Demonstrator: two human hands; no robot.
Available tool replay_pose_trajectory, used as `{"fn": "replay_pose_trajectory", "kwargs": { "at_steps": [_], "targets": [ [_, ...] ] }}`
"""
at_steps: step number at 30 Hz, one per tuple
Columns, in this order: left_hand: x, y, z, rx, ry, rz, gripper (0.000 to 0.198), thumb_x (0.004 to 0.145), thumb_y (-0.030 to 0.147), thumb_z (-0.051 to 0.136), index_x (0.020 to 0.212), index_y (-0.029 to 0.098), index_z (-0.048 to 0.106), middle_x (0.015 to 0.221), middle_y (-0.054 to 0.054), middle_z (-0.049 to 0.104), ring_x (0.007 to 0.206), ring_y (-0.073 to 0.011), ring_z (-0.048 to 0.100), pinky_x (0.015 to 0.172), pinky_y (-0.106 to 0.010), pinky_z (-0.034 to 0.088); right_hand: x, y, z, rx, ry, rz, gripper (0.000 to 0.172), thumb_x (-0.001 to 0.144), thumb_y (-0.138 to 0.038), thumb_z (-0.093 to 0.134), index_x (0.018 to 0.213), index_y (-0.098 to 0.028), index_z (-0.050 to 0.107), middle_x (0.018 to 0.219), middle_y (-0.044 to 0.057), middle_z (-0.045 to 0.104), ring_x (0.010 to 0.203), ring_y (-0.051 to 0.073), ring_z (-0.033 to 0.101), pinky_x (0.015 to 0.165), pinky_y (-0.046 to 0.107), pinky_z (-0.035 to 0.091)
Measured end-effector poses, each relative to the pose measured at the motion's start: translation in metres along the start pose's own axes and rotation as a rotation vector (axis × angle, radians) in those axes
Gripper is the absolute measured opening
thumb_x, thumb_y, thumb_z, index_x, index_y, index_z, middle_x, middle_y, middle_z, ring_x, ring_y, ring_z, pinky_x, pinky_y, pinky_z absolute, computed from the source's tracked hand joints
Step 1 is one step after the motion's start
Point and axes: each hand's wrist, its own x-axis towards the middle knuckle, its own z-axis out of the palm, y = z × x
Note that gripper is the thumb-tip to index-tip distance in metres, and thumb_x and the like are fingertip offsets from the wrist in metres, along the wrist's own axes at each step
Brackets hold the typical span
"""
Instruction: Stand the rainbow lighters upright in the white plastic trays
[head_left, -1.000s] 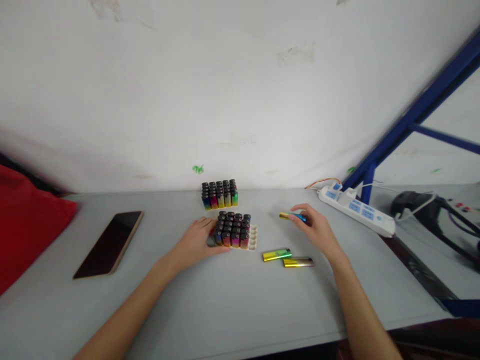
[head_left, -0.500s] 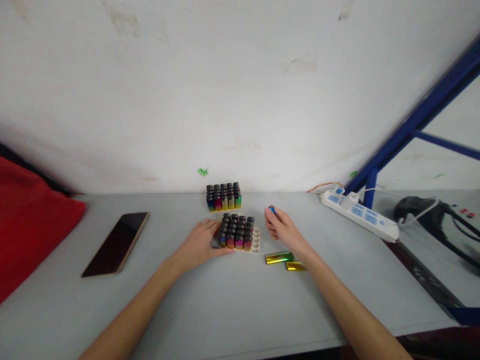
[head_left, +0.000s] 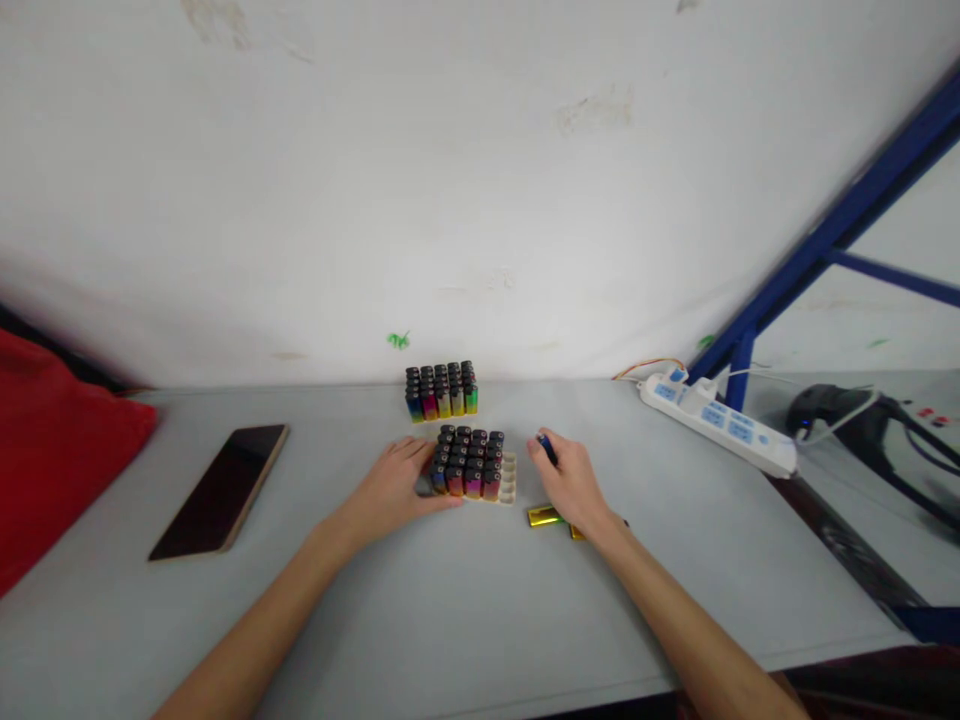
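Several lighters with black tops stand upright in a pale tray, whose right-hand column of slots holds none. My left hand rests against the left side of this group, thumb along the front and fingers behind. To the right of the tray, my right hand is closed on a blue lighter. Under and beside my right wrist lie two shiny lighters, one gold and green, the other gold and mostly hidden. A second block of upright lighters stands behind, near the wall.
A dark-screened phone lies on the grey table at the left, near a red cloth item. At the right are a white power strip, a black object with cables and a blue metal frame.
My right hand has come slightly lower and turned, tilting the blue lighter and covering more of the two lying lighters. My left hand stays at the tray. The view has shifted slightly.
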Motion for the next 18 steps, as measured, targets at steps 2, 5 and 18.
{"fn": "replay_pose_trajectory", "kwargs": {
  "at_steps": [2, 5, 18],
  "targets": [
    [0.0, 0.001, -0.001, -0.006, -0.001, 0.003, 0.066, 0.079, 0.072, 0.08, 0.12, 0.021, 0.072, 0.125, -0.013, 0.077, 0.117, -0.0371, 0.07, 0.107, -0.051, 0.052, -0.001, 0.0, 0.0, 0.034, -0.013, 0.014, 0.038, 0.102, -0.055, 0.045, 0.079, -0.026, 0.047, 0.061, -0.005, 0.046, 0.059, 0.017, 0.044, 0.062, 0.031, 0.031],
    [0.0, 0.001, -0.001, -0.004, -0.011, 0.007, 0.065, 0.08, 0.071, 0.08, 0.12, 0.021, 0.071, 0.125, -0.013, 0.077, 0.117, -0.0368, 0.071, 0.108, -0.05, 0.052, 0.0, 0.001, 0.0, 0.106, -0.055, -0.028, 0.038, 0.107, -0.057, 0.042, 0.091, -0.025, 0.054, 0.073, -0.001, 0.059, 0.069, 0.02, 0.056, 0.068, 0.032, 0.042],
    [-0.001, 0.0, 0.0, -0.007, 0.006, 0.021, 0.065, 0.081, 0.073, 0.078, 0.122, 0.023, 0.072, 0.125, -0.012, 0.078, 0.116, -0.0361, 0.071, 0.109, -0.05, 0.052, 0.008, 0.016, 0.0, 0.029, -0.077, -0.144, 0.047, 0.108, -0.064, 0.045, 0.081, -0.026, 0.054, 0.077, 0.005, 0.071, 0.074, 0.024, 0.066, 0.073, 0.035, 0.047]
  ]
}}
